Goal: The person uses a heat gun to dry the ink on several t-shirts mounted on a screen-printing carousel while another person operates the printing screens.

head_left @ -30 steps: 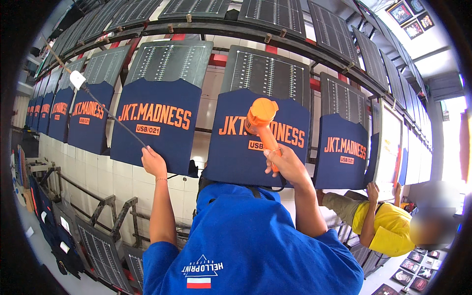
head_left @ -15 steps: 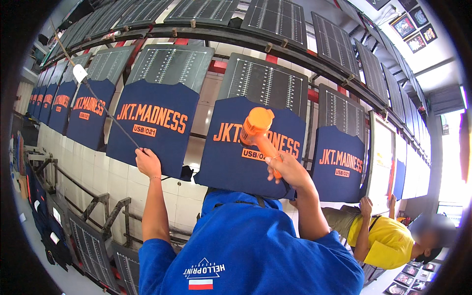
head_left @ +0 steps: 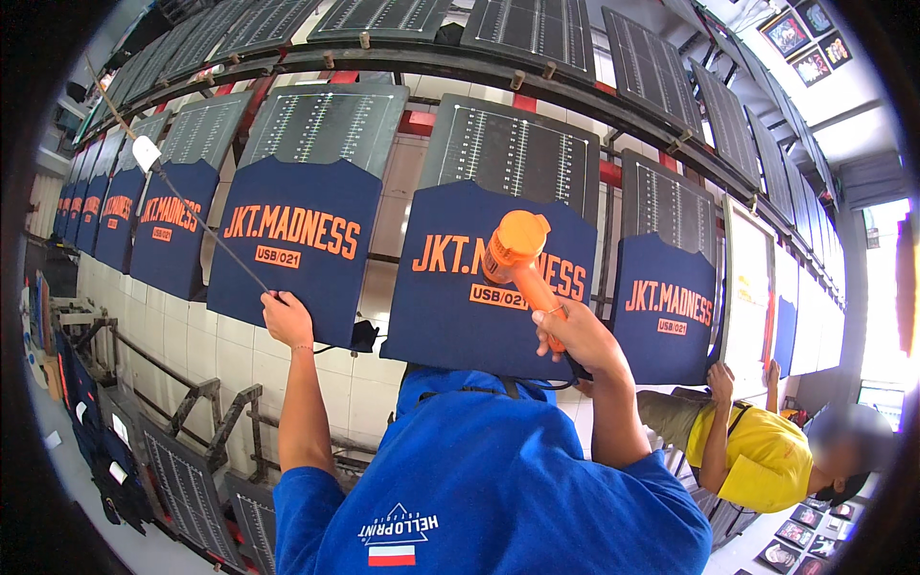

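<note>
My right hand is closed around the handle of an orange hair dryer. The dryer's round head hovers over a navy shirt with orange lettering and covers part of its print. My left hand grips the lower end of a thin dark cord, in front of the lower edge of another printed navy shirt. That cord runs taut up to the left, to a white connector. Both shirts lie on tilted dark boards marked with white scales.
More printed navy shirts line the row on both sides. Behind them runs a rail with further boards. At the right, a person in yellow holds a framed screen. Dark metal frames stand at lower left.
The hair dryer and my right hand have shifted slightly to the right across the shirt. My left hand keeps its hold on the cord. The whole view has moved a little.
</note>
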A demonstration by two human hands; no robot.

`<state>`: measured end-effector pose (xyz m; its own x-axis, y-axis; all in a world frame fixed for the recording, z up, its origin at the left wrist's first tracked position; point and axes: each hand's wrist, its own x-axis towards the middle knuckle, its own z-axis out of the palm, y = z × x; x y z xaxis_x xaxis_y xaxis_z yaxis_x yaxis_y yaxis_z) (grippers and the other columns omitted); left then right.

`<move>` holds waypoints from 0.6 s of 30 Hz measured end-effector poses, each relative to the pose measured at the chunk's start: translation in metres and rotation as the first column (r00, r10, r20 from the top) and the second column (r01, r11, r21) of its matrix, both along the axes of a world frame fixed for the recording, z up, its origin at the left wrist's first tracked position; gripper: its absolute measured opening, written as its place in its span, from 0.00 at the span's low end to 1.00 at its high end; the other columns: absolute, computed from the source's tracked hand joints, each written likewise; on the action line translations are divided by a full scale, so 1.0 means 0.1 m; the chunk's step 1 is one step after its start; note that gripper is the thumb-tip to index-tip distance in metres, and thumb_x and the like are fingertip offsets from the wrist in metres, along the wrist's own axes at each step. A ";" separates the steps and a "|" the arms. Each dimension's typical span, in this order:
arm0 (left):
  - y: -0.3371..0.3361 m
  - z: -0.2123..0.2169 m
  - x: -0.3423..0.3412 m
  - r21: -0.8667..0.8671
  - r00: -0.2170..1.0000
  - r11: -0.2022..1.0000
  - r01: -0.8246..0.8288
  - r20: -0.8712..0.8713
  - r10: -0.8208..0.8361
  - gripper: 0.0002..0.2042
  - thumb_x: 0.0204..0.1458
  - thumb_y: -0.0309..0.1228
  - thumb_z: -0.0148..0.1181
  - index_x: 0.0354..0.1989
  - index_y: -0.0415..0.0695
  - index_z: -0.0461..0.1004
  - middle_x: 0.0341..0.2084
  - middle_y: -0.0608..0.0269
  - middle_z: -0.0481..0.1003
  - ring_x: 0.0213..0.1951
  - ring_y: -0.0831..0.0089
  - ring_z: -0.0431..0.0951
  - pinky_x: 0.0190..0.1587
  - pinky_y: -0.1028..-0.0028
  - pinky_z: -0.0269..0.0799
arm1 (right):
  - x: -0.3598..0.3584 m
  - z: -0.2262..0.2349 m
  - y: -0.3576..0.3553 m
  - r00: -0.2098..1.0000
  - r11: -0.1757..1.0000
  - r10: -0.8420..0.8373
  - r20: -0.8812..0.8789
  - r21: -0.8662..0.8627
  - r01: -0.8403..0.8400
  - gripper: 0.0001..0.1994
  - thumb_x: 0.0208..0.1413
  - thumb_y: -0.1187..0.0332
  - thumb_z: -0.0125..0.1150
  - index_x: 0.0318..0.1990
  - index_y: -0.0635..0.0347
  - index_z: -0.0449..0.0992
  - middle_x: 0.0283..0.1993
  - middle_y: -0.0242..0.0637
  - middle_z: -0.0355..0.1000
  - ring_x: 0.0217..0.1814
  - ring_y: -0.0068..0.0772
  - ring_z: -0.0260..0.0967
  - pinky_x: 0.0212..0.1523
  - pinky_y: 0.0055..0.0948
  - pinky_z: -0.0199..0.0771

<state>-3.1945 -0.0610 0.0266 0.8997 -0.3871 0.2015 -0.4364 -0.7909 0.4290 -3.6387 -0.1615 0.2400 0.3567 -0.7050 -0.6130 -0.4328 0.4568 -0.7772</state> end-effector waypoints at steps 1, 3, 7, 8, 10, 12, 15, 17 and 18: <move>-0.01 0.01 0.00 0.000 1.000 1.000 0.003 0.000 -0.003 0.12 0.60 0.37 0.50 0.43 0.41 0.70 0.35 0.47 0.77 0.40 0.47 0.78 0.42 0.50 0.72 | -0.01 0.01 0.01 1.000 1.000 -0.008 0.000 0.006 0.008 0.15 0.64 0.58 0.58 0.39 0.63 0.70 0.26 0.28 0.69 0.24 0.19 0.70 0.21 0.19 0.69; -0.01 0.01 -0.01 0.011 1.000 1.000 -0.002 0.025 0.001 0.11 0.60 0.36 0.50 0.43 0.41 0.70 0.34 0.49 0.77 0.39 0.48 0.78 0.41 0.52 0.72 | 0.00 -0.11 -0.06 0.999 0.999 -0.039 0.035 -0.031 0.040 0.15 0.64 0.58 0.58 0.38 0.63 0.70 0.25 0.28 0.69 0.24 0.19 0.70 0.21 0.19 0.68; -0.05 0.03 -0.03 0.014 0.999 1.000 -0.003 0.036 0.002 0.11 0.60 0.36 0.51 0.43 0.40 0.70 0.33 0.49 0.77 0.38 0.49 0.78 0.41 0.52 0.72 | 0.12 -0.21 -0.22 0.987 0.978 -0.157 0.045 -0.135 0.162 0.15 0.64 0.58 0.58 0.38 0.63 0.70 0.23 0.28 0.68 0.23 0.20 0.70 0.20 0.20 0.68; -0.05 0.03 -0.03 0.016 0.999 1.000 -0.005 0.033 0.004 0.11 0.60 0.36 0.51 0.43 0.40 0.70 0.33 0.49 0.77 0.38 0.48 0.78 0.40 0.52 0.72 | 0.14 -0.18 -0.21 0.984 0.975 -0.172 0.042 -0.137 0.176 0.15 0.64 0.58 0.58 0.38 0.63 0.70 0.24 0.29 0.68 0.23 0.21 0.70 0.21 0.20 0.68; -0.03 0.02 -0.03 0.020 1.000 1.000 -0.012 0.028 0.011 0.11 0.60 0.36 0.51 0.43 0.40 0.70 0.33 0.48 0.77 0.38 0.48 0.78 0.40 0.51 0.72 | 0.11 -0.14 -0.14 0.985 0.977 -0.172 0.002 -0.126 0.171 0.15 0.64 0.58 0.57 0.37 0.63 0.70 0.25 0.29 0.69 0.23 0.20 0.70 0.21 0.20 0.68; -0.01 0.00 -0.01 0.025 0.999 1.000 -0.008 0.038 0.007 0.12 0.60 0.36 0.50 0.43 0.40 0.70 0.33 0.48 0.77 0.38 0.48 0.78 0.40 0.52 0.72 | 0.05 -0.07 -0.03 0.990 0.987 -0.144 -0.009 -0.077 0.143 0.15 0.64 0.59 0.57 0.38 0.64 0.70 0.26 0.29 0.69 0.24 0.20 0.70 0.21 0.20 0.68; 0.00 -0.03 0.00 0.024 0.999 1.000 -0.007 0.038 0.006 0.12 0.60 0.36 0.50 0.43 0.41 0.71 0.34 0.48 0.77 0.38 0.48 0.78 0.40 0.51 0.72 | -0.04 0.01 0.06 0.997 0.997 -0.080 0.013 0.003 0.080 0.15 0.64 0.58 0.57 0.38 0.64 0.70 0.26 0.30 0.69 0.24 0.20 0.70 0.21 0.20 0.68; -0.01 -0.01 0.00 0.024 0.999 1.000 -0.004 0.035 0.003 0.12 0.60 0.37 0.50 0.43 0.41 0.71 0.34 0.48 0.77 0.38 0.48 0.78 0.40 0.51 0.72 | -0.07 -0.02 0.07 0.998 0.998 -0.059 0.012 -0.006 0.059 0.15 0.64 0.58 0.57 0.39 0.64 0.70 0.26 0.30 0.69 0.25 0.19 0.70 0.21 0.20 0.68; -0.02 -0.01 -0.01 0.025 0.999 1.000 -0.006 0.032 0.005 0.12 0.60 0.37 0.50 0.43 0.41 0.71 0.34 0.48 0.77 0.38 0.48 0.78 0.40 0.51 0.72 | -0.07 -0.07 0.05 0.996 0.996 -0.082 0.019 -0.030 0.082 0.15 0.64 0.58 0.57 0.39 0.64 0.70 0.26 0.30 0.69 0.25 0.19 0.70 0.21 0.20 0.68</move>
